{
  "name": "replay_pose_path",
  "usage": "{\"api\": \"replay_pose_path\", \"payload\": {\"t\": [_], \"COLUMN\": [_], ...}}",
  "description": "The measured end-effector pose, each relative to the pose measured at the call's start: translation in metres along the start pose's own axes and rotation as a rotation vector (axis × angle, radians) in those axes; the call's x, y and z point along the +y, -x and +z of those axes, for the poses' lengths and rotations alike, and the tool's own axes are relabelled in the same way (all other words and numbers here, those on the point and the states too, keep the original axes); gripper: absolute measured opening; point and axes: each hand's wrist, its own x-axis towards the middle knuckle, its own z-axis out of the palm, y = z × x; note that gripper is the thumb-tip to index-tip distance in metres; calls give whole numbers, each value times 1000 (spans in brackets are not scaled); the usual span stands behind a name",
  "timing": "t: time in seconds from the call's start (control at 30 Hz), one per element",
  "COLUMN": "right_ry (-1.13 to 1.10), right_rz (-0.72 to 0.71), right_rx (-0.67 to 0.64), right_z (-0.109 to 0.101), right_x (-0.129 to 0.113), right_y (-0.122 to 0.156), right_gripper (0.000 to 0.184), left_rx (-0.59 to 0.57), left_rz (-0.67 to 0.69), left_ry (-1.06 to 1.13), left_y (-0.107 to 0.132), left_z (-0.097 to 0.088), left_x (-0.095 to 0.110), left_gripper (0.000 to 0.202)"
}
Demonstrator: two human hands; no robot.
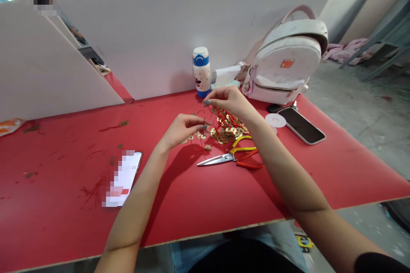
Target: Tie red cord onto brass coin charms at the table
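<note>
My left hand rests low over the red table, fingers pinched on a thin red thread. My right hand is raised a little higher and to the right, fingertips pinched on the same thread's upper end. The thread loops between both hands. Just under and right of them lies a pile of small brass coins tied with red cord; a few loose coins lie near my left fingers. Scissors with yellow and red handles lie closed in front of the pile.
A phone with a lit screen lies at the left, a dark phone at the right beside a white round tape spool. A white backpack and blue-white bottle stand against white partition boards. Red thread scraps are scattered left.
</note>
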Motion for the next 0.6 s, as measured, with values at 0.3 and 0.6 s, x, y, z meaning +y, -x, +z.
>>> {"api": "replay_pose_path", "payload": {"t": [0.3, 0.6], "right_ry": [0, -149], "right_rz": [20, 91], "right_rx": [17, -33], "right_z": [-4, -18], "right_x": [11, 18], "right_y": [-4, -4], "right_gripper": [18, 26], "left_rx": [-15, -30], "left_rz": [-10, 24], "left_ry": [5, 78], "left_y": [1, 0], "left_z": [-3, -10], "left_x": [0, -5], "left_gripper": [52, 58]}}
